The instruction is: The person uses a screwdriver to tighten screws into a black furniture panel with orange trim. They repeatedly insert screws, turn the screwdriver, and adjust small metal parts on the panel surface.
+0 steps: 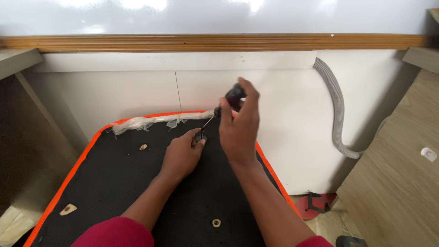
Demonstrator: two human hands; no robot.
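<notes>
- Gripping a screwdriver (227,101) by its dark handle, the right hand (238,130) has its fingers curled round the grip, with the handle's top showing just above the fingertips.
- From the lower end of that handle a thin metal shaft runs down and to the left, ending right at the left hand's fingertips.
- Just left of and below the right hand, the left hand (182,155) rests palm down on a black panel (137,183), its thumb and forefinger pressed together on a small dark fitting (199,136) where the screwdriver tip meets it; whether tip and fitting touch cannot be told.
- That panel is flat, covered in black fabric and edged all round with a bright orange trim (64,183).
- Left of the left hand, a small pale hole (143,147) shows in the fabric; another, ringed one (216,222) sits below the wrists, and a torn pale patch (67,209) lies well to the left near the trim.
- Beyond both hands, crumpled clear plastic wrap (137,122) clings to the panel's far edge.
- Right of the right hand, a grey ribbed hose (337,110) curves down a white wall (292,137).
</notes>
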